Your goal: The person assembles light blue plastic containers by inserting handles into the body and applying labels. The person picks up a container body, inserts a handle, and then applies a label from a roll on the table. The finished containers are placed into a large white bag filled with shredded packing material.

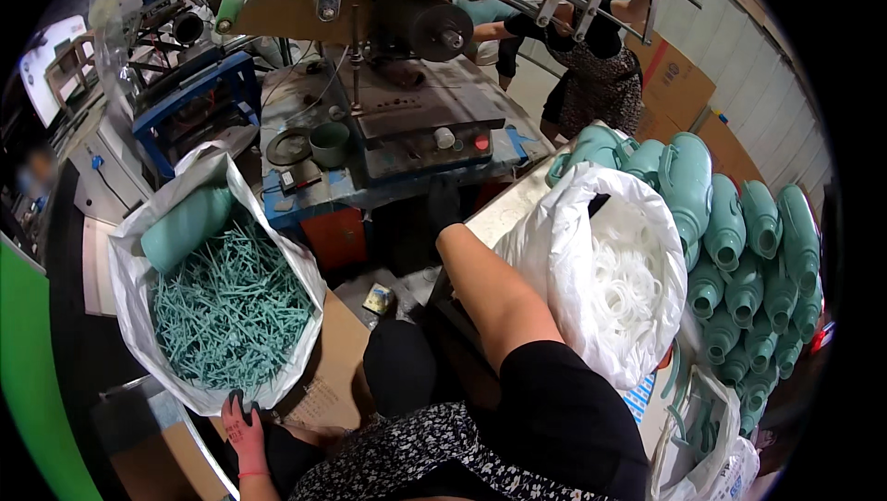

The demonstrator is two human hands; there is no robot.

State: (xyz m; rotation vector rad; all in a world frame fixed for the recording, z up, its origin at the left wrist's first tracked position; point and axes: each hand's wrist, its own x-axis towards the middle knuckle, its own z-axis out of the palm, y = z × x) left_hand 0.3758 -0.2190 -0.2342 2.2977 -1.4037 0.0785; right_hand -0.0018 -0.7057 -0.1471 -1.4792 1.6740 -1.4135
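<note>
My left hand (242, 432), in a pinkish glove with dark fingertips, is at the lower left. Its fingers look stretched out and apart, at the near rim of a large white bag (129, 289). Thin green plastic strips (236, 307) fill that bag, and a green cylinder-like piece (189, 227) lies on top of them. No right hand shows in the picture. A bare leg (494, 293) of mine reaches forward from dark shorts to a dark shoe under the machine table. To its right, a second white bag (564, 252) holds many translucent white rings (621, 284).
Ahead stands a machine (425, 122) with a roller (430, 28) and red button (481, 143). Its table carries a green cup (330, 144). Green bottles (730, 252) are piled at right, above a bag of green scraps (698, 436). Another person (596, 85) is beyond the machine.
</note>
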